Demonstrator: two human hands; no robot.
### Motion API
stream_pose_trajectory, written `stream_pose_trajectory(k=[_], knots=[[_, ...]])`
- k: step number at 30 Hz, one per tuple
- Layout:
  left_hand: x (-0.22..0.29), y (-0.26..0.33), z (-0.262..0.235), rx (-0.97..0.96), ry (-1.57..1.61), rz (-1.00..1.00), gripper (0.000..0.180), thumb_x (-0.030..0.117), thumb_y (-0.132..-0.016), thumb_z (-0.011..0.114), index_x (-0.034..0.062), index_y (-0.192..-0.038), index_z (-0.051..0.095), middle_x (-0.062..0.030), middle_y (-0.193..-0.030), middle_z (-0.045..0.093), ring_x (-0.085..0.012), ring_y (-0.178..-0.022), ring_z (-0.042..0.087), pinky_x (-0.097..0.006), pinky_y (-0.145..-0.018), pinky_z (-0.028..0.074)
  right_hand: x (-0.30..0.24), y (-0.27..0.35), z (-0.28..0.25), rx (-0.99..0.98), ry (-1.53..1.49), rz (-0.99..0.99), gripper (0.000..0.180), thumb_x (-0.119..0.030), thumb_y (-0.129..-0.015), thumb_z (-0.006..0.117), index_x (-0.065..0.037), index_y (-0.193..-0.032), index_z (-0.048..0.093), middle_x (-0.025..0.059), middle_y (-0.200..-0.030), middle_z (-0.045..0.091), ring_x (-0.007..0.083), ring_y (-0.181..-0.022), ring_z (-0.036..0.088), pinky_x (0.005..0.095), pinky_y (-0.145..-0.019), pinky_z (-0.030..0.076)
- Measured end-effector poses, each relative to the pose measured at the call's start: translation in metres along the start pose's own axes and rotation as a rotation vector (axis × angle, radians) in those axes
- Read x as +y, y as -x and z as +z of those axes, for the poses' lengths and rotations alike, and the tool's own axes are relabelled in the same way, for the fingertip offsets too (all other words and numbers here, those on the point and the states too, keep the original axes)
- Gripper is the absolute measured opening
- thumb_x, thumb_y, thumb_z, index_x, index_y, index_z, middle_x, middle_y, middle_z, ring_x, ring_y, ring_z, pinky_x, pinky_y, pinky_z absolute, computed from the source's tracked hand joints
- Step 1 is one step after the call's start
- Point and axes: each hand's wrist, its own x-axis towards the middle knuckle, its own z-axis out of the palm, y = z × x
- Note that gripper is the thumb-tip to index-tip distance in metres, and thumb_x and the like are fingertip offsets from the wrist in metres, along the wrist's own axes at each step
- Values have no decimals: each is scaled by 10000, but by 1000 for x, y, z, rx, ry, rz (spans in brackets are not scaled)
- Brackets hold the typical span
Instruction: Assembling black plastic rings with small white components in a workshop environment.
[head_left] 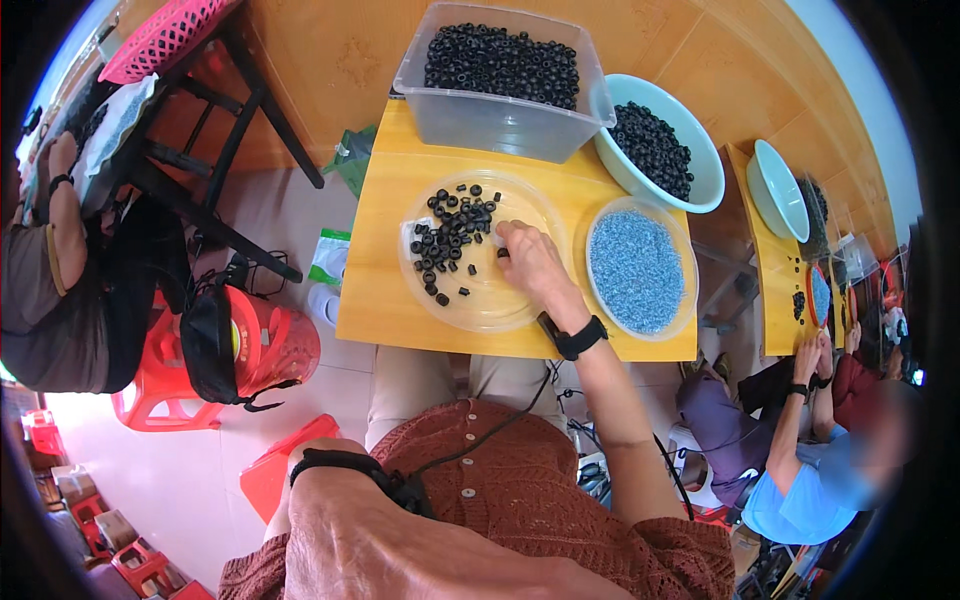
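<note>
So, biggest thing from where I'm standing is the person in a rust-brown knitted top (520, 450), sitting right up against a yellow wooden table (375, 280). At the far end of it there's a see-through plastic bin (480, 130) loaded with a heap of black rings (500, 65), and just beside it on the right, a pale green bowl (710, 175) with another dark heap (650, 150) piled in it. Nearer the person sits a round clear tray (490, 300), and to the right of that, an oval clear dish (691, 270) full of tiny blue bits (637, 270). Now the hands: the left hand (400, 540) is up high, well away from the table, over the person's front, and the fingers are out of sight, so I honestly can't tell whether it's gripping anything. The right hand (535, 265), with a black wristband (582, 338) below it, reaches over the right half of the tray, fingers bunched narrow. One black piece (503, 253) shows right by the fingertips, but I can't say if it's pinched or just lying there. Smallest of the lot, loose black parts (429, 277), rings and stubby cylinders, lie scattered over the tray's left half, some touching, some apart.
</note>
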Motion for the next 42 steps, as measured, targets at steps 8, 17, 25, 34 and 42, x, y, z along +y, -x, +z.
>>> stream_pose_trajectory(k=[8,17,25,34,42], knots=[[-3,-24,16,155,198,-162,277,245,-848,572,-2,-949,648,-267,-1088,472,-412,-959,516,-504,-889,389,11,23,-8,-21,-459,237,213,29,-644,619,9,-856,606,148,-800,603,242,-697,625,330,-631,503],[-19,-29,11,151,151,-116,365,351,-872,522,38,-1008,653,-269,-1161,422,-392,-1008,484,-512,-906,368,19,64,-45,18,-1772,373,251,48,-753,602,31,-1003,586,95,-862,633,165,-735,640,277,-721,546],[-83,55,-86,890,-489,-591,242,125,-872,519,14,-1085,549,-53,-1045,574,-121,-961,544,-273,-804,453,20,77,-39,-61,-2086,362,273,14,-781,574,13,-1053,556,105,-908,631,168,-741,638,280,-709,544],[-128,71,-118,983,-402,-559,224,81,-820,603,14,-1034,601,-48,-977,606,-99,-866,576,-230,-719,473,-13,72,-44,197,-1532,265,313,81,-716,642,-31,-983,524,68,-860,619,117,-771,613,247,-686,520],[-140,81,-130,989,-264,-547,187,49,-810,608,8,-992,619,-57,-925,629,-107,-792,601,-220,-709,486,-18,76,-40,311,-1261,265,304,91,-698,664,-13,-946,523,46,-804,613,80,-749,595,203,-653,489]])
